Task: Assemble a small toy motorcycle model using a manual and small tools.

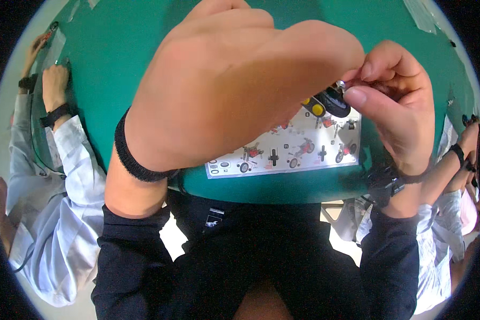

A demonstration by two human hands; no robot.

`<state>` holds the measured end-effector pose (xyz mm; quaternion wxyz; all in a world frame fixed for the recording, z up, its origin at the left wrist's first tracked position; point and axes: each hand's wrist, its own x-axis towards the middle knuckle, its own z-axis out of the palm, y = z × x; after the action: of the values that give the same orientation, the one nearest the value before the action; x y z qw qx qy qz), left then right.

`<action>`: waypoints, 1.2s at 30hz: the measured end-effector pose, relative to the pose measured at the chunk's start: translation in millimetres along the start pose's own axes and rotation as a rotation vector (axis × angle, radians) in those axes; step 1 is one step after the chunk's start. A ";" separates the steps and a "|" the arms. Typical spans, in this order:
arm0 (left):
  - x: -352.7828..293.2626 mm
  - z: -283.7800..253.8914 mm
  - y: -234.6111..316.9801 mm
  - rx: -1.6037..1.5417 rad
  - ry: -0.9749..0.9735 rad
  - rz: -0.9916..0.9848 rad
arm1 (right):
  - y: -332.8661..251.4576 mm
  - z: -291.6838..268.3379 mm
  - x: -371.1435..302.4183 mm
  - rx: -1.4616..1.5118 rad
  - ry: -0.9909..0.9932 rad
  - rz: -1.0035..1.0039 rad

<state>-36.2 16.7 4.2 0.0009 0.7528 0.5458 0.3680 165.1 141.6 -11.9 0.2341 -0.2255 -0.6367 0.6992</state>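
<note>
My left hand [240,80] fills the upper middle, closed, its back hiding most of its fingers. From beneath it juts a black toy part with yellow round pieces [333,104], most likely in its grip. At the end of that part my right hand [400,96] is closed in a pinch, thumb and forefinger at a small silver metal piece [341,84]. Below both hands a printed assembly sheet [282,160] with pictures of toy motorbikes lies on the green table. The left hand covers part of the sheet.
The green table [106,64] curves along its near edge at my lap. A person in a light sleeve [72,138] works at the left, and another person's arm [448,160] rests at the right. Clear plastic bags [421,16] lie toward the far right.
</note>
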 end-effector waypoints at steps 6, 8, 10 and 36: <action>-3.5 -0.9 3.1 0.031 -0.002 -0.022 | -9.3 1.4 7.2 -0.074 -0.074 0.001; -2.8 -5.3 0.9 0.051 -0.060 0.016 | -8.9 3.5 7.3 -0.051 -0.059 -0.001; -1.2 -3.1 -1.1 0.033 -0.044 0.034 | -9.9 -3.0 7.3 -0.049 -0.052 0.030; 7.4 0.2 -0.6 0.036 -0.028 0.001 | -9.7 7.0 1.1 -0.253 0.058 -0.239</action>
<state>-35.6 23.1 8.0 -0.0055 0.7579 0.5519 0.3476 160.3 137.5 -1.7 0.3036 -0.1958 -0.7348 0.5740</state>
